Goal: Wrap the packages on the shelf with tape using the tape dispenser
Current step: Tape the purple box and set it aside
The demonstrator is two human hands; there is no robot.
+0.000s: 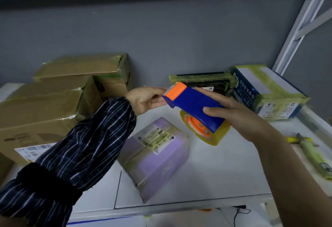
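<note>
My right hand (239,113) grips the blue body of a tape dispenser (192,104) held in the air above the white shelf (224,176). Its orange toothed head points left and a yellowish tape roll (215,136) hangs under it. My left hand (145,99), in a dark striped sleeve, reaches to the orange head, fingertips at the cutter edge; the fingers are partly hidden by the dispenser. Below lies a lilac taped package (158,158) with a shipping label, touched by neither hand.
Brown cardboard boxes (53,101) are stacked at the left. A black taped box (215,81) and a blue-white taped box (265,92) stand at the back right. A yellow-handled tool (305,142) lies at the right edge. A grey wall and upper shelf close the space.
</note>
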